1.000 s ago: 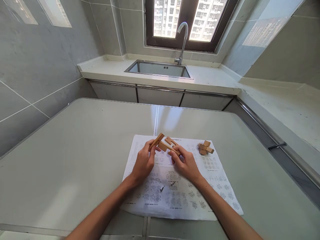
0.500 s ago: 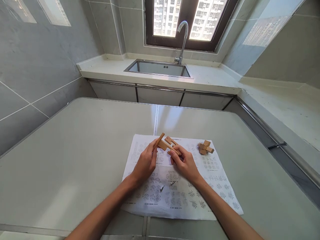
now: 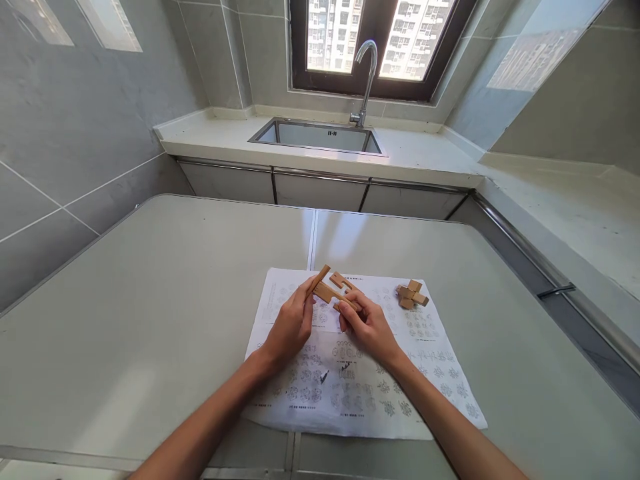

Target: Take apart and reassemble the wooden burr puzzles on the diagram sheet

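Over the upper part of a printed paper sheet, my left hand is closed on a flat wooden puzzle piece that slants up to the right. My right hand pinches another wooden puzzle piece, notched and lying nearly level, whose left end meets the slanted one. Whether the two are locked together I cannot tell. Just beyond my right fingers is a slotted wooden piece, partly hidden by them. An assembled wooden burr puzzle sits on the sheet to the right.
The sheet lies on a pale table with a seam down its middle. Behind the table, a counter holds a steel sink and a tall faucet below a window. Another counter runs along the right.
The notched piece in my right hand has tilted and shifted very slightly. Both hands stay in nearly the same place, and the burr puzzle has not moved.
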`<action>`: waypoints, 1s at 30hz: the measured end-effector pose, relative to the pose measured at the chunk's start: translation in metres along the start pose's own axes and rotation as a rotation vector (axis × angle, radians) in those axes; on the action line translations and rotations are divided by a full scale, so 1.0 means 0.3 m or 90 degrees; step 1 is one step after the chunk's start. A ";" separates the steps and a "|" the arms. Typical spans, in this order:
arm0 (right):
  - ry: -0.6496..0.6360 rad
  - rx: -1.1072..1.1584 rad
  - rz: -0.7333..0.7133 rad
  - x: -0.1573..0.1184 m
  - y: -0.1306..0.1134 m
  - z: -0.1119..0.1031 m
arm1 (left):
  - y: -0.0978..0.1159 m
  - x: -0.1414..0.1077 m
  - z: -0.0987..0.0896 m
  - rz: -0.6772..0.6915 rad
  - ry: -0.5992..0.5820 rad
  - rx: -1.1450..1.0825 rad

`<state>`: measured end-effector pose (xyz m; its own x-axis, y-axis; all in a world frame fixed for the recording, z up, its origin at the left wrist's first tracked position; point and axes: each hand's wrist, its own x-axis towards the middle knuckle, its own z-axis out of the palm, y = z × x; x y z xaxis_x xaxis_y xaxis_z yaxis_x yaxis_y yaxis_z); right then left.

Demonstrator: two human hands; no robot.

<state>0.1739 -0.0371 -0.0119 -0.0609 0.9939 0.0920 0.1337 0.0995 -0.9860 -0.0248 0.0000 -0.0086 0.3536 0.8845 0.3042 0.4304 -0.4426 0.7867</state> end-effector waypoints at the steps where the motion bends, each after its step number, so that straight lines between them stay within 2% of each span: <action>1: 0.001 0.001 0.000 0.000 -0.001 0.000 | 0.002 0.000 -0.001 -0.002 0.001 0.000; 11: 0.000 0.004 -0.001 -0.004 -0.005 0.001 | 0.017 0.004 -0.010 -0.007 -0.001 -0.008; 22: 0.043 -0.003 0.002 -0.005 -0.001 0.008 | 0.006 0.002 -0.006 0.007 -0.009 -0.018; 30: 0.031 -0.037 -0.002 -0.009 -0.007 0.009 | 0.001 0.002 -0.002 0.020 -0.004 -0.010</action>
<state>0.1711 -0.0401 -0.0104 -0.0134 0.9945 0.1036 0.1904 0.1042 -0.9762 -0.0250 0.0006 -0.0078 0.3721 0.8694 0.3252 0.4061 -0.4675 0.7852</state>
